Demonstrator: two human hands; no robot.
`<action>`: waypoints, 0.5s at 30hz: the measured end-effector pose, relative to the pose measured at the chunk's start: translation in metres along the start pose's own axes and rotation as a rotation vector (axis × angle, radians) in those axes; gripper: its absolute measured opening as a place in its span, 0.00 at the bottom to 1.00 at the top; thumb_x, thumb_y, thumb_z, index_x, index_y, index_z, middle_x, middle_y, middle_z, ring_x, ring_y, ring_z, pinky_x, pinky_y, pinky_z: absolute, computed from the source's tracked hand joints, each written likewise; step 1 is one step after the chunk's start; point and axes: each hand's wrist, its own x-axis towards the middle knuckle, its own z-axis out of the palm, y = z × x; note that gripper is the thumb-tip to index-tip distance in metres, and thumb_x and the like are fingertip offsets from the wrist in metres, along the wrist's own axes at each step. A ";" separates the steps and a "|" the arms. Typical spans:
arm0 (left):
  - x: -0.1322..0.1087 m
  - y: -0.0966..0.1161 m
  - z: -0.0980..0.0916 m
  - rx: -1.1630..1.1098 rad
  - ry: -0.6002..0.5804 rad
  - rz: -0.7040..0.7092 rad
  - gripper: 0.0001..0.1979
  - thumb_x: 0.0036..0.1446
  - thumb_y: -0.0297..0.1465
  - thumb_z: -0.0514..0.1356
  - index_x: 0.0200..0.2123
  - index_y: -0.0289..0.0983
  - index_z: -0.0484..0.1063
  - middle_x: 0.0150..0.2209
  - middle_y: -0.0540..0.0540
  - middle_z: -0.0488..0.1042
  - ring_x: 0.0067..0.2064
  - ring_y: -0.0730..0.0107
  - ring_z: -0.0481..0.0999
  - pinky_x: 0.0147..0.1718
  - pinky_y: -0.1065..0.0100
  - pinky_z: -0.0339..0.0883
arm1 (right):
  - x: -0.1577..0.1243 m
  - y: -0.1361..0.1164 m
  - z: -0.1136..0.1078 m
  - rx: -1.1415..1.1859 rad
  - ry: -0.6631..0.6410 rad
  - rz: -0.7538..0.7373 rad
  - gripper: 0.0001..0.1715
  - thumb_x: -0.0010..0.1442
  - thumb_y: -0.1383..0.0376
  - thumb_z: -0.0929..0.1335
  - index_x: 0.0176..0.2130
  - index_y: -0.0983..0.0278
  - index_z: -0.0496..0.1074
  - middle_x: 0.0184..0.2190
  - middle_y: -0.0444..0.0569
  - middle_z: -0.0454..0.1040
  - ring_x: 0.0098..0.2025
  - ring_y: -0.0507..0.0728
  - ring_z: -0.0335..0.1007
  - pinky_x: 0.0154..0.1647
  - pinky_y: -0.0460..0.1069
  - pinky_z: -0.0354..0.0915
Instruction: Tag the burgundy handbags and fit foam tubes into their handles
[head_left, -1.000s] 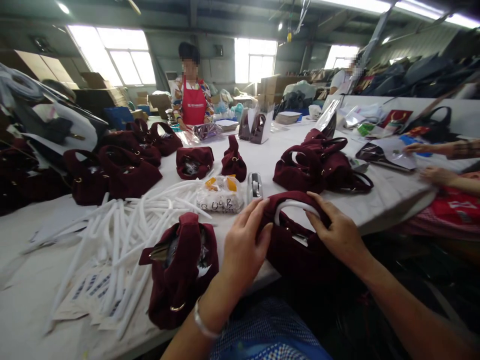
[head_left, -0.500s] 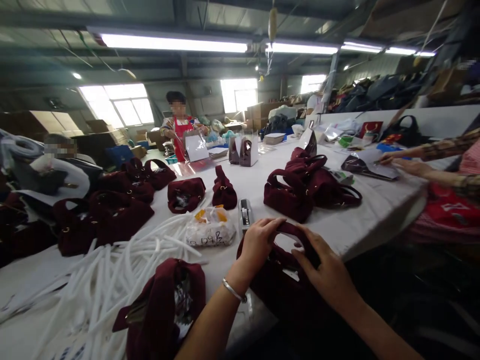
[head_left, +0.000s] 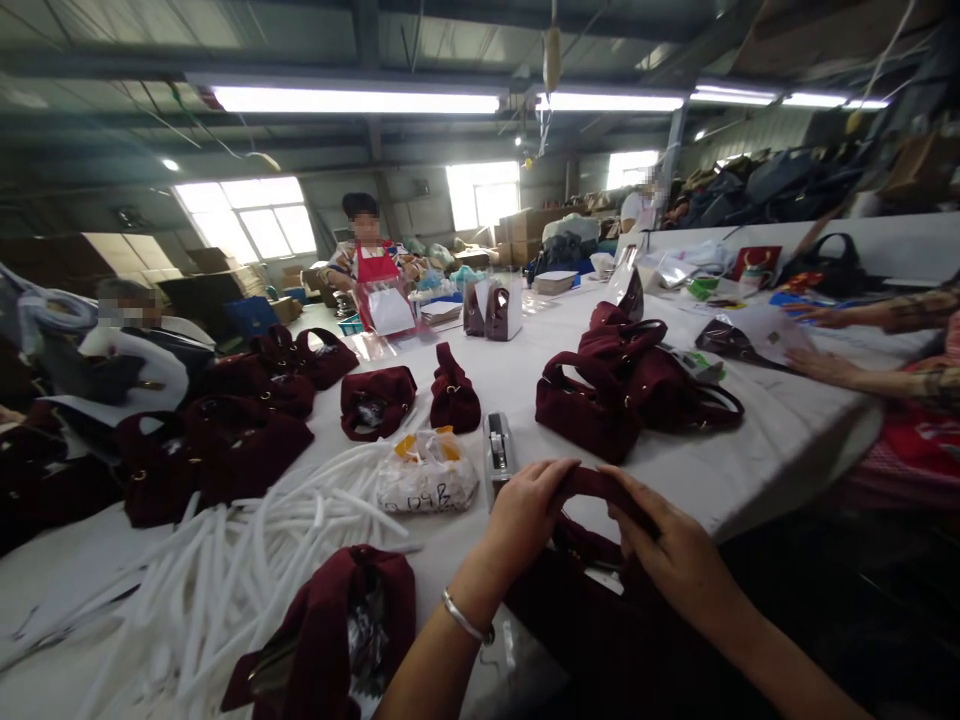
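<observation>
- Head view: your left hand point(head_left: 529, 515) is curled, its fingers over the left side of the handle point(head_left: 598, 483) of a maroon bag point(head_left: 559, 595).
- Your right hand point(head_left: 667, 540) is part-way closed on the handle's right side, thumb toward the loop and fingers along the outside.
- You have that bag at the near edge of the bench point(head_left: 514, 375); its underside is too dark to tell whether it rests there. A white slip point(head_left: 604, 580) shows at its mouth.
- Just beyond your left hand lies a stapler point(head_left: 497, 450), with a marked plastic packet point(head_left: 427, 487) just left of it.
- Left of the packet, white tubes point(head_left: 247, 545) spread toward the near edge, where a second bag point(head_left: 319, 635) sits beside your left forearm.
- More maroon bags lie piled point(head_left: 637, 390) toward the right edge.
- At the far edge stands a person in a red apron point(head_left: 377, 265); at the right edge you see a co-worker's hand point(head_left: 829, 370).
</observation>
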 end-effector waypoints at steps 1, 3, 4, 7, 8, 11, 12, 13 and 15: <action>-0.002 0.001 -0.001 -0.032 0.036 -0.012 0.23 0.65 0.29 0.58 0.62 0.45 0.65 0.57 0.42 0.74 0.57 0.56 0.74 0.57 0.56 0.69 | 0.006 -0.001 -0.007 0.006 -0.011 0.009 0.25 0.69 0.57 0.62 0.63 0.53 0.64 0.44 0.49 0.78 0.35 0.61 0.77 0.39 0.56 0.76; -0.011 0.004 -0.004 -0.094 0.188 -0.059 0.25 0.65 0.31 0.58 0.65 0.45 0.62 0.63 0.42 0.68 0.63 0.55 0.68 0.62 0.55 0.64 | 0.019 -0.005 -0.022 0.015 -0.008 0.043 0.26 0.67 0.56 0.64 0.62 0.53 0.66 0.36 0.47 0.78 0.29 0.58 0.74 0.34 0.53 0.73; -0.017 0.006 -0.005 -0.122 0.296 -0.100 0.25 0.65 0.32 0.58 0.65 0.45 0.61 0.65 0.42 0.66 0.65 0.56 0.65 0.64 0.55 0.61 | 0.027 -0.008 -0.029 0.036 0.001 0.079 0.27 0.66 0.55 0.65 0.62 0.53 0.67 0.32 0.46 0.77 0.27 0.57 0.72 0.32 0.52 0.72; -0.040 0.008 -0.005 -0.231 0.625 -0.269 0.24 0.67 0.34 0.55 0.65 0.46 0.61 0.67 0.43 0.62 0.68 0.57 0.60 0.67 0.54 0.54 | 0.053 -0.022 -0.051 0.271 0.098 0.219 0.30 0.62 0.52 0.70 0.61 0.54 0.68 0.24 0.42 0.69 0.22 0.53 0.65 0.25 0.49 0.67; -0.047 0.008 -0.003 -0.305 0.694 -0.338 0.24 0.67 0.35 0.55 0.66 0.47 0.60 0.67 0.43 0.61 0.69 0.56 0.58 0.68 0.53 0.52 | 0.063 -0.029 -0.057 0.382 0.161 0.245 0.31 0.59 0.52 0.72 0.60 0.54 0.70 0.25 0.41 0.68 0.21 0.52 0.62 0.23 0.48 0.65; -0.053 0.010 0.008 -0.792 0.680 -0.641 0.29 0.66 0.44 0.56 0.67 0.46 0.57 0.68 0.42 0.59 0.68 0.54 0.59 0.64 0.50 0.57 | 0.092 -0.048 -0.071 0.607 0.340 0.203 0.29 0.50 0.57 0.78 0.51 0.59 0.76 0.29 0.43 0.68 0.22 0.48 0.58 0.20 0.45 0.61; -0.050 0.013 0.012 -1.032 0.596 -0.740 0.31 0.65 0.48 0.54 0.68 0.47 0.56 0.68 0.40 0.60 0.68 0.52 0.61 0.62 0.49 0.60 | 0.101 -0.052 -0.075 0.643 0.366 0.168 0.27 0.49 0.59 0.79 0.49 0.60 0.78 0.29 0.44 0.67 0.22 0.47 0.58 0.19 0.44 0.60; -0.045 0.017 0.016 -1.270 0.489 -0.796 0.33 0.65 0.52 0.52 0.68 0.46 0.55 0.67 0.40 0.62 0.66 0.51 0.63 0.61 0.48 0.61 | 0.110 -0.054 -0.079 0.674 0.382 0.135 0.25 0.48 0.61 0.80 0.46 0.61 0.78 0.30 0.45 0.67 0.23 0.47 0.58 0.19 0.44 0.60; -0.029 0.030 0.020 -1.624 0.272 -0.776 0.36 0.63 0.58 0.46 0.67 0.44 0.58 0.64 0.38 0.66 0.64 0.50 0.66 0.60 0.47 0.61 | 0.130 -0.052 -0.088 0.741 0.455 0.126 0.19 0.46 0.64 0.80 0.39 0.64 0.79 0.31 0.47 0.68 0.23 0.47 0.59 0.18 0.43 0.58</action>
